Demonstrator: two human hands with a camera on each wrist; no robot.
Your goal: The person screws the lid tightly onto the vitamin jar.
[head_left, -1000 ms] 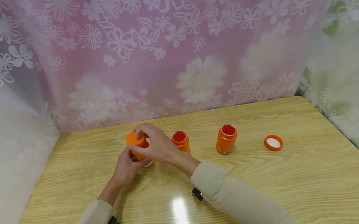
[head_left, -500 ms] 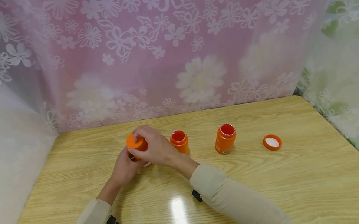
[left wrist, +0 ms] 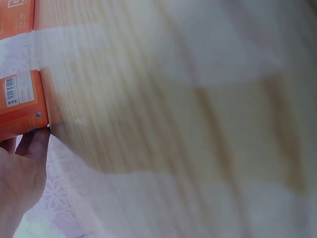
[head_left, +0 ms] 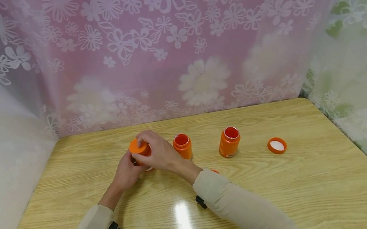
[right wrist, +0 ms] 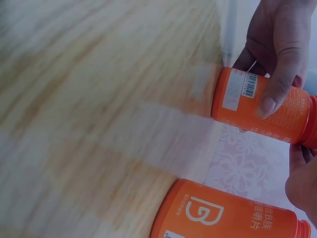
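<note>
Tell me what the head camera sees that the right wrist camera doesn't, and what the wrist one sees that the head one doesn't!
Only the head view: the loose cap lying white side up, the far-right open bottle, both sleeves, and the flat top of the orange lid.

Only the right wrist view: the barcode and rows of tiny print on the held bottle.

Both: the left hand gripping that bottle, the right hand up near its top, the wooden table, and the flowery curtain.
</note>
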